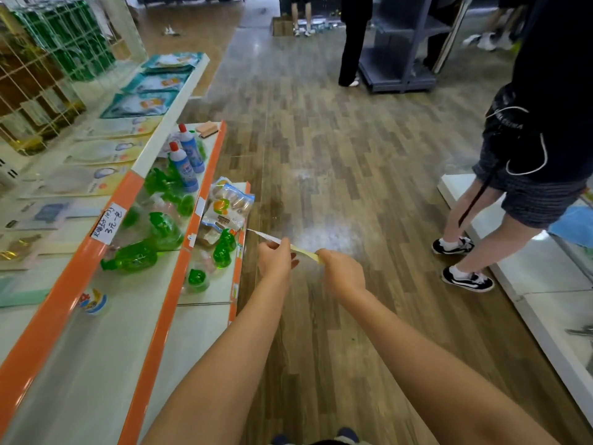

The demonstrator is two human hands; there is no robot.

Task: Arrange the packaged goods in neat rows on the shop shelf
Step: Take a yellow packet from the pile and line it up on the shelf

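Note:
My left hand (275, 260) and my right hand (343, 271) both pinch a thin paper strip (303, 250), white at its left end and yellow between the hands, held over the floor just right of the lowest shelf. On that lowest shelf (239, 261) lie a bag of packaged snacks (229, 205) and small green bottles (224, 247). The middle shelf (179, 271) holds green bottles lying on their sides (136, 256) and two upright blue bottles with red caps (187, 155). Flat pouches (150, 81) lie in a row on the top shelf.
A person in dark shorts and black sneakers (467, 279) stands close on the right beside a white low shelf (542, 271). Another person in black (353, 40) stands by a grey shelf unit (401, 59) farther back. Wooden floor lies between.

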